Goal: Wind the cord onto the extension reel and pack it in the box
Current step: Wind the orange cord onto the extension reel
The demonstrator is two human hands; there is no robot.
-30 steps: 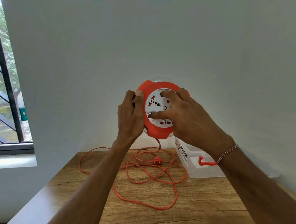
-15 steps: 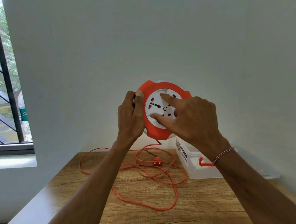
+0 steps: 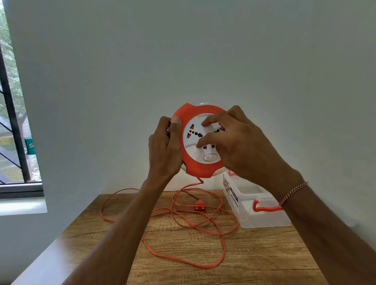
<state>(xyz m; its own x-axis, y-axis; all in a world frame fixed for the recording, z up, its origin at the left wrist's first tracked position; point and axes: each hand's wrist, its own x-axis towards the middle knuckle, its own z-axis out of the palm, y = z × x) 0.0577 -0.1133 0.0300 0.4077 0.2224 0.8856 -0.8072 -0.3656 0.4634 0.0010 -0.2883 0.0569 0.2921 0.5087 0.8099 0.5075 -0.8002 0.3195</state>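
Extension reel (image 3: 199,141) held up off the counter (image 3: 245,268), in front of the pale wall (image 3: 176,44), face toward the camera: orange outer ring, white socket disc in the middle. Left hand (image 3: 164,150) grips the reel's left edge, thumb lying on the orange rim at front, the other fingers wrapped round behind and out of sight. Right hand (image 3: 240,143) lies over the right half of the white disc; its fingers (image 3: 210,121) are spread apart and bent, tips pressing on the disc near the socket holes, nothing pinched between them. Red-and-white thread bracelet (image 3: 293,193) on the right wrist. Cord (image 3: 210,227) drops from the reel's lower edge and lies unwound on the counter in loose overlapping loops, the widest loop reaching toward the near side. Orange plug (image 3: 200,205) rests among the loops, toward the far side. Clear plastic box (image 3: 252,206) stands on the counter to the right of the loops, near the wall, with a printed label on its left side and an orange handle or clasp on its near edge; partly hidden by the right forearm. Barred window (image 3: 1,98) at far left, greenery outside
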